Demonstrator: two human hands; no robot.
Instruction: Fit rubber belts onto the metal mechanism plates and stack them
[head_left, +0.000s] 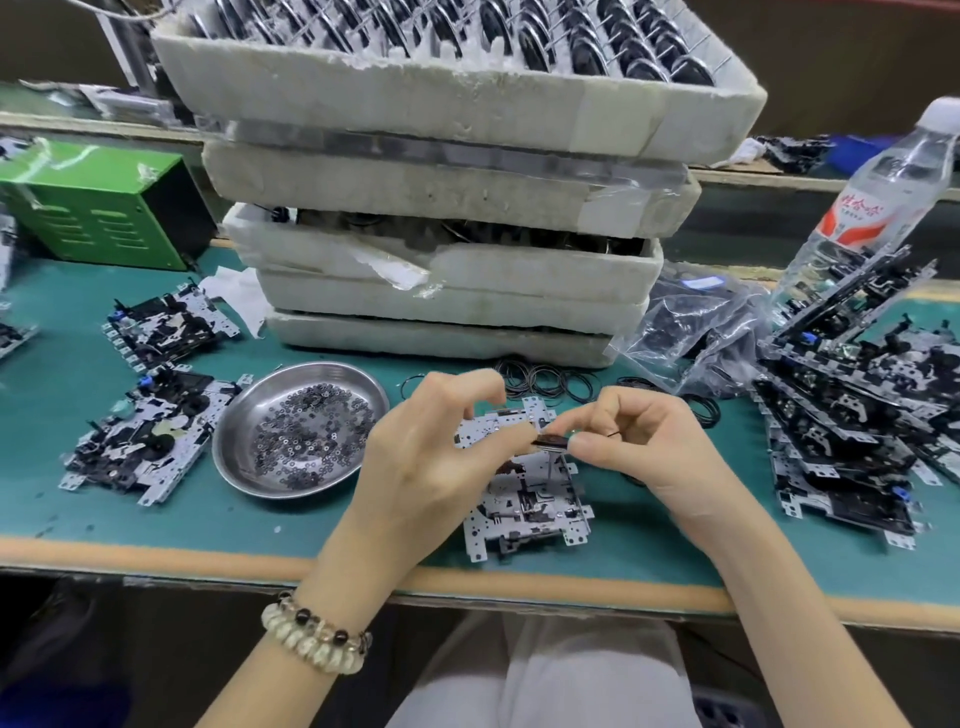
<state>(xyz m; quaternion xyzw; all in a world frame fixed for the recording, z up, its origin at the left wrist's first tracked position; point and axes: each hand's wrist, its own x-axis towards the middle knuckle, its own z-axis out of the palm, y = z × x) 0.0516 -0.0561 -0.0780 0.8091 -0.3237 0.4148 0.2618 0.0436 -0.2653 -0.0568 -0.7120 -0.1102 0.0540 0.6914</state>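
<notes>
The fingertips (574, 418) of our right hand (649, 447) pinch a small dark wheel (550, 441) just above the mechanism plate (524, 504), and a thin black strand of belt (613, 433) shows beside them. Our left hand (431, 452) curls over the plate's left side with its thumb tip touching the wheel; whether it actually grips the wheel we cannot tell.

The plate lies flat near the table's front edge (208, 558), and a bare strip of green mat (311, 519) runs between the two. Left of the plate, close by our left hand, sits a steel dish (231, 457) holding many small washers (311, 436). Beyond the dish lie two more plates (145, 436).

Behind the plate, loose rubber belts (545, 382) lie at the foot of a stack of foam trays (441, 296), which closes off the far side. The top tray holds rows of dark discs (571, 31).

Right of the plate, a leaning pile of stacked plates (852, 415) hems us in. Behind that pile are clear bags (701, 322) of dark parts and a water bottle (878, 187).
</notes>
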